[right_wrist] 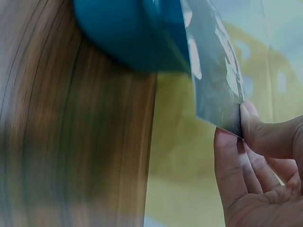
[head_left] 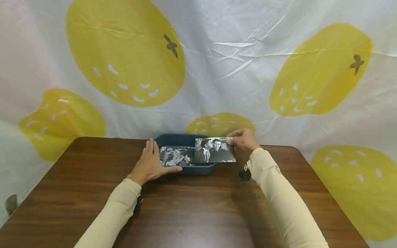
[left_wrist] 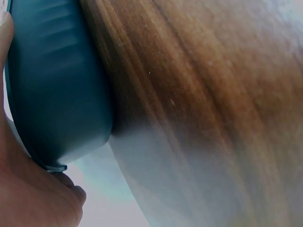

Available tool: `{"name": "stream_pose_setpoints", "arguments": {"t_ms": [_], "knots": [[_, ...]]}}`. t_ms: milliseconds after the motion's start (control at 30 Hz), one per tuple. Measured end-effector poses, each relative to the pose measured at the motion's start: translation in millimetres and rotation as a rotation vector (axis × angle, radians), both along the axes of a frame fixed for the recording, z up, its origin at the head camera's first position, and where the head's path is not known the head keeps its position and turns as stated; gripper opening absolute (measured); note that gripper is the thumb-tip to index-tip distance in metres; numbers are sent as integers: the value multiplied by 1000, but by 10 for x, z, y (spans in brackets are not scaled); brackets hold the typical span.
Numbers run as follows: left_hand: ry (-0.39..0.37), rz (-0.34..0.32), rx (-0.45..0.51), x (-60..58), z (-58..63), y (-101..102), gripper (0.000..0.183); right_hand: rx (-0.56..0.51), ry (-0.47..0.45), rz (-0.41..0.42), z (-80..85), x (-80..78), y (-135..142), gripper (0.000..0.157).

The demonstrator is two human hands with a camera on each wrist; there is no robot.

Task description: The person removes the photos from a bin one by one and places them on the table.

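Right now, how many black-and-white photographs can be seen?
2: the held photograph, pinched by the right hand; the second photograph, inside the blue tray. More may be hidden beneath it.

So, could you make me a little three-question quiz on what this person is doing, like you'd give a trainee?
1. Which hand pinches the photo of two people?
2. True or false: that photo lies wholly inside the blue tray.
3. Where is the other photo?
A) Under the tray
B) Inside the tray
C) Propped in front of the tray

Key:
1. The right hand.
2. False: in the head view it sticks out past the tray's right end.
3. B
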State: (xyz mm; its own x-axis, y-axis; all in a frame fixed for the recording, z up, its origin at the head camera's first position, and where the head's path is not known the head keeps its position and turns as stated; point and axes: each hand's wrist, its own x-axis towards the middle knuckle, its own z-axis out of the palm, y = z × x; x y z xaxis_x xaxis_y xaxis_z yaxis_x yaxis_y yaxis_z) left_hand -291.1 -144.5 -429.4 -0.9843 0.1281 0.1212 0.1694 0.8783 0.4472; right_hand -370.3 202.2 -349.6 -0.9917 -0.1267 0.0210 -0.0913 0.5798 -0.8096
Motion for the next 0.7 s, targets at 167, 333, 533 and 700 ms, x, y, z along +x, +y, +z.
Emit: {"name": "stream_pose_setpoints", "arguments": {"t_ms": [167,333,533,700], "knots": [[1,-1,1,15,-6,-21,141,79,4,-8,25,60,370,37],[10,0,3,22,-6,-27,142,19,-48,-48,47,122,688,40],[11,-3,2,17,-9,-29,142,54,-60,-83,13,160,1004,43],[8,1,4,14,-17,-39,143,126,-5,-70,-104,157,1115,38]]}}
